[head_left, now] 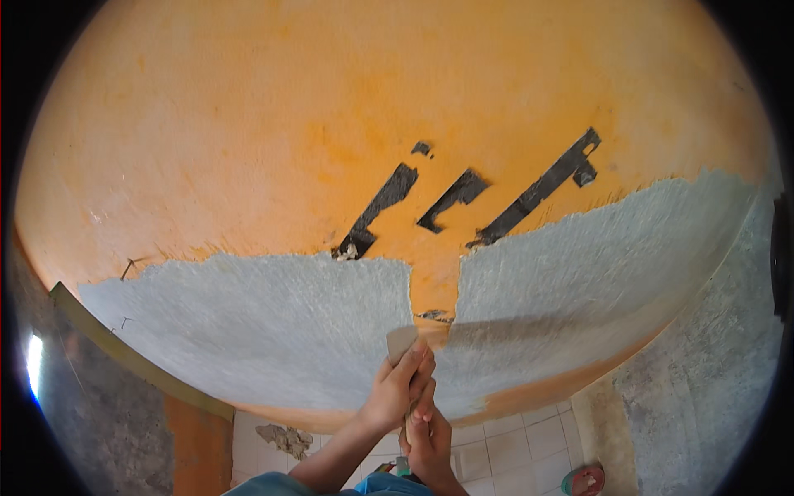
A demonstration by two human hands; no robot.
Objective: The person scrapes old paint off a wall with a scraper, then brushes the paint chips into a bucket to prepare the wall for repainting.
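Observation:
In front of me is a wall with orange paint [248, 149] above and a scraped grey band [314, 306] below. A narrow orange strip [435, 285] runs down into the grey. My left hand [395, 393] is closed round a scraper [400, 340], close behind its broad pale blade. Below it, my right hand [430, 434] is closed round the handle, which the fingers mostly hide. The blade's upper end lies at the wall beside the strip's lower end, where a small patch of paint [435, 316] is broken. I cannot tell whether the edge touches the wall.
Several dark bare patches [529, 198] slant across the orange paint. A thin wire [128, 267] sticks out at the left. Debris [285, 441] lies on the white floor tiles [506, 447]. A rounded red and green thing [584, 479] sits at lower right, near the grey side wall [686, 397].

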